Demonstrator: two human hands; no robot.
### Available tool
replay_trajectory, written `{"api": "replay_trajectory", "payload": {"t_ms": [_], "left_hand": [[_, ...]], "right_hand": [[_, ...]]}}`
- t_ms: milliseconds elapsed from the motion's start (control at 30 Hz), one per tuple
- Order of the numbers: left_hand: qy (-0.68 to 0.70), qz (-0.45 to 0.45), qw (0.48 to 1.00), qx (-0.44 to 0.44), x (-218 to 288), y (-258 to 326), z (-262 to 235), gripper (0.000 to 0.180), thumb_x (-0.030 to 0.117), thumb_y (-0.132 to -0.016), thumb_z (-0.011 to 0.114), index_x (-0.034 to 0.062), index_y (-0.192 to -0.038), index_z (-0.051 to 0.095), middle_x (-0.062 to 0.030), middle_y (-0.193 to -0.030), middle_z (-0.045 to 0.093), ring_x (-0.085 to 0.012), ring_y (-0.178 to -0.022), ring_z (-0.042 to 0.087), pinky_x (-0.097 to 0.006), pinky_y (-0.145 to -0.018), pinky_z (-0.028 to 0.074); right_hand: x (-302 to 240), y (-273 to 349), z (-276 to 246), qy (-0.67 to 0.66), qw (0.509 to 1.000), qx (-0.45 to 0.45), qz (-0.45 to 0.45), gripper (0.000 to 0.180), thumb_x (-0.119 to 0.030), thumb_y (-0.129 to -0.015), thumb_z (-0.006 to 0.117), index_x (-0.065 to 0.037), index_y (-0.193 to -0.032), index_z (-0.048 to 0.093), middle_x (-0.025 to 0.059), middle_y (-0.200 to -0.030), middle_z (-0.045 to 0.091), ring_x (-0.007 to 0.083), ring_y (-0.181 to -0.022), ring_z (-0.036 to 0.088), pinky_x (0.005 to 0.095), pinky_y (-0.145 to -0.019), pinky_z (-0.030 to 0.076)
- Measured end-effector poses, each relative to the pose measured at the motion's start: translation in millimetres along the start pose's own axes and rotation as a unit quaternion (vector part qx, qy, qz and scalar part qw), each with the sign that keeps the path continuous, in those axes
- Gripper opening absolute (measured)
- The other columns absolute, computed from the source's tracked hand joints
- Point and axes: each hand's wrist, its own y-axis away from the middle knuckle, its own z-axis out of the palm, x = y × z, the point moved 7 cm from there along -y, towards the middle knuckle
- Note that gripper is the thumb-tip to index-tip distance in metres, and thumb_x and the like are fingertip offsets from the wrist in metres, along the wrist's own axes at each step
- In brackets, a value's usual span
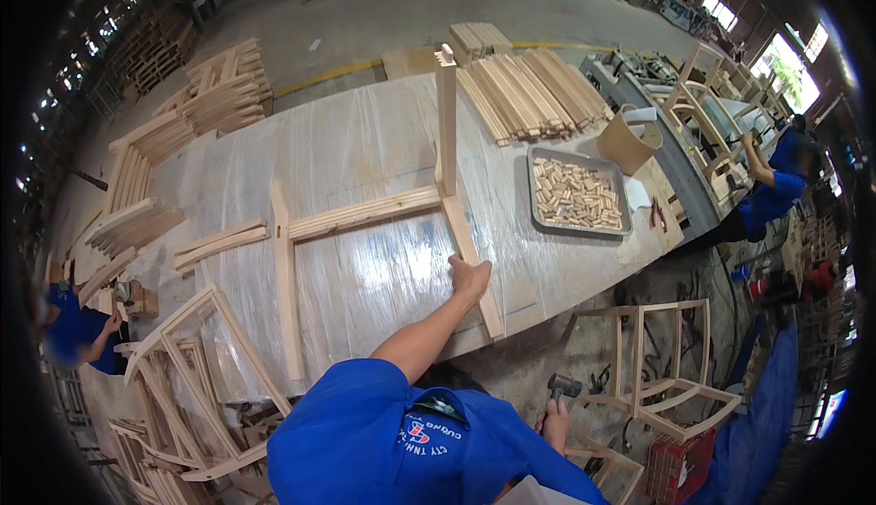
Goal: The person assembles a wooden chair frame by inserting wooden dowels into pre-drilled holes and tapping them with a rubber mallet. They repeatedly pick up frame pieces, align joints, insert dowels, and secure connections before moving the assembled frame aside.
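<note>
A pale wooden chair frame (365,212) lies on the plastic-covered table, its crossrail joining two legs. My left hand (470,279) is closed around the right-hand leg (459,227), below the joint with the crossrail. From that joint another wooden piece (445,122) stands up, with a tenon at its top end. Low and off the table edge, my right hand (554,421) grips a mallet (565,385) with a dark head; part of the handle is hidden in the fingers.
On the table (365,277) are a grey tray (540,224) of wooden dowels, stacked slats (529,94), a cardboard container (630,140) and pliers (658,216). Assembled chair frames (639,359) stand right of me, others (201,377) left. A co-worker (776,190) works at far right, another (78,327) at left.
</note>
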Motion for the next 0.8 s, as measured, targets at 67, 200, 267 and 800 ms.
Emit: {"api": "replay_trajectory", "payload": {"t_ms": [67,200,267,800], "left_hand": [[0.007,0.000,1.000,-0.019,11.7,7.4,-3.5,0.077,0.019,-0.078,0.070,-0.0123,-0.139,0.036,-0.0368,-0.127,0.060,-0.0486,-0.116,0.064,-0.047,-0.102,0.052],[-0.091,0.041,0.995,-0.030,26.4,23.7,-25.2,0.069,0.020,-0.079,0.069,-0.0118,-0.135,0.042,-0.0349,-0.117,0.066,-0.0469,-0.111,0.068,-0.047,-0.098,0.054],[-0.097,0.068,0.993,-0.023,35.3,26.2,-41.2,0.065,0.020,-0.080,0.068,-0.0113,-0.132,0.046,-0.0340,-0.114,0.068,-0.0462,-0.109,0.069,-0.048,-0.097,0.055],[-0.244,0.162,0.948,-0.123,69.2,81.6,-95.2,0.065,0.024,-0.079,0.068,-0.0041,-0.134,0.047,-0.0262,-0.121,0.068,-0.0403,-0.112,0.070,-0.046,-0.098,0.055]], "right_hand": [[4.7,2.4,4.8,0.008,1.000,-0.012,0.010,0.019,-0.023,-0.108,0.051,-0.009,-0.120,0.056,0.0025,-0.060,0.049,0.0140,-0.041,0.043,0.0315,-0.036,0.033],[18.1,5.8,12.9,0.043,0.998,-0.050,-0.007,0.026,-0.023,-0.108,0.051,-0.009,-0.129,0.055,0.0026,-0.062,0.050,0.0138,-0.042,0.043,0.0314,-0.037,0.034],[20.0,7.0,27.1,0.040,0.996,-0.071,-0.018,0.032,-0.024,-0.108,0.052,-0.009,-0.136,0.054,0.0024,-0.062,0.050,0.0137,-0.043,0.043,0.0311,-0.037,0.034],[31.9,30.8,72.5,0.057,0.982,-0.174,-0.040,0.029,-0.027,-0.107,0.055,-0.011,-0.131,0.055,0.0009,-0.064,0.051,0.0108,-0.046,0.043,0.0279,-0.042,0.034]]}}
